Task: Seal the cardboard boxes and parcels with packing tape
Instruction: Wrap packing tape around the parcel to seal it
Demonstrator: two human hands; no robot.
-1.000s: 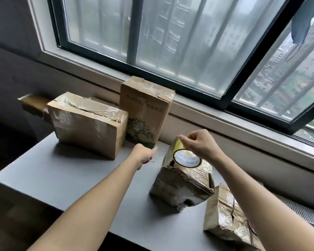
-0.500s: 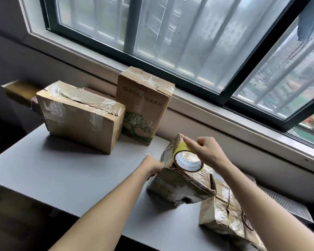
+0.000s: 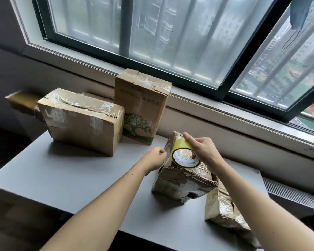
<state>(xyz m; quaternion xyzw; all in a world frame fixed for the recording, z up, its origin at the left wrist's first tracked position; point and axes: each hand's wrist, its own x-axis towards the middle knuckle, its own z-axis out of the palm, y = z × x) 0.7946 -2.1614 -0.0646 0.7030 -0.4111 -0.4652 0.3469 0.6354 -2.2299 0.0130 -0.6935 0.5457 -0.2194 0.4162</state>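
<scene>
A crumpled, tape-wrapped parcel point(image 3: 183, 182) stands on the grey table point(image 3: 80, 178) at centre right. My right hand point(image 3: 201, 151) grips a roll of yellowish packing tape point(image 3: 184, 154) on top of the parcel, index finger over the roll's rim and thumb in its core. My left hand point(image 3: 156, 157) has its fingers curled and pinched at the parcel's left edge, beside the roll; a tape end between them is too faint to confirm. A second crumpled parcel point(image 3: 225, 212) lies at the table's right front.
A flat cardboard box point(image 3: 80, 122) with clear tape on top lies at the back left. An upright box with a green tree print point(image 3: 141, 107) stands against the window ledge point(image 3: 225, 113). A vent grille point(image 3: 288, 194) sits right of the table.
My left hand moved right from the table's middle to the parcel's left edge beside the roll. My right hand shifted its hold on the roll, which now shows its printed core more openly.
</scene>
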